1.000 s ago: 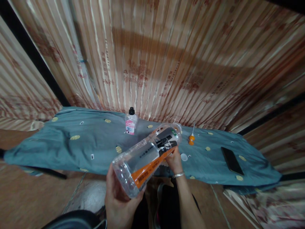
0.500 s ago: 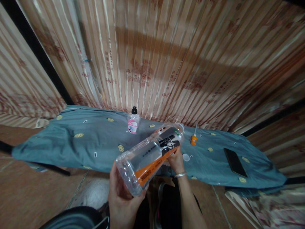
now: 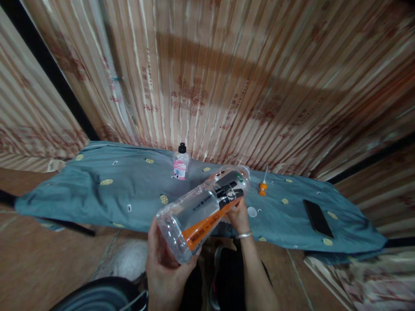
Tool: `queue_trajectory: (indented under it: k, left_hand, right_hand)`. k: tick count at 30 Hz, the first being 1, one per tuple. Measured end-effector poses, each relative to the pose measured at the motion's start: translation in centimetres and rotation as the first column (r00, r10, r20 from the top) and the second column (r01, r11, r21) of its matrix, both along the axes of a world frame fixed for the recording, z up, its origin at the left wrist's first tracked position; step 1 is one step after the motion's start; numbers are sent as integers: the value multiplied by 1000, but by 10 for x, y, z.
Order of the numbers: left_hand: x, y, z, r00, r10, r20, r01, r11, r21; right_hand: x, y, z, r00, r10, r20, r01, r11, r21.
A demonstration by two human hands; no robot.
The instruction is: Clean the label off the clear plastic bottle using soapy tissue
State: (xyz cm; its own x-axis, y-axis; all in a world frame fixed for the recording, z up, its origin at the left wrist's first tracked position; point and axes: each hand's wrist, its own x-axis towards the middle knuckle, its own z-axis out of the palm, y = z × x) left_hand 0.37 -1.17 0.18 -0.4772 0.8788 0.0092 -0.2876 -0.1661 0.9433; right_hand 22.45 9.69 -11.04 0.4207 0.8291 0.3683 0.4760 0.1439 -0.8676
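Note:
A large clear plastic bottle with an orange and black label is tilted in front of me, its base toward me and its neck up to the right. My left hand wraps round the base end. Below the label, near the neck end, my right hand grips the underside, its fingers partly hidden by the bottle. Behind it on the cloth stands a small clear bottle with a black cap and pink label. An orange nozzle top with a thin clear tube stands right of the large bottle, near a white round disc.
The blue-green cloth covers a narrow table. On its right part lies a black phone. A striped curtain hangs right behind. Dark frame bars slope at both sides. At the lower left is a round black object.
Both hands keep their hold on the large bottle, which stays almost in place. The view has shifted very slightly.

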Motion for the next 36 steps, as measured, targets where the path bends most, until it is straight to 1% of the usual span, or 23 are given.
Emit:
queue_trajectory:
  k: [5, 12, 17, 23, 32, 34, 36]
  left_hand:
    - [0, 0, -1, 1000, 5, 9, -5, 1000, -10]
    - [2, 0, 1, 999, 13, 40, -13, 1000, -2]
    - [-1, -1, -1, 1000, 1, -8, -1, 1000, -19]
    - [-1, -1, -3, 1000, 1, -29, -2, 1000, -26]
    - [0, -1, 1, 1000, 5, -7, -5, 1000, -3]
    - [1, 0, 2, 1000, 2, 9, -3, 1000, 4]
    - [2, 0, 3, 1000, 10, 19, -10, 1000, 5]
  right_hand:
    - [0, 1, -2, 1000, -4, -8, 4, 1000, 0]
    - [2, 2, -5, 998, 14, -58, -15, 1000, -14]
    - [2, 1, -4, 999, -12, -41, 12, 1000, -16]
    - [3, 2, -4, 999, 10, -53, -11, 1000, -19]
    - [-1, -1, 8, 998, 32, -61, -34, 999, -28]
    - [-2, -2, 11, 999, 38, -29, -39, 999, -26]
    - [-3, -4, 14, 999, 29, 36, -28, 999, -27]
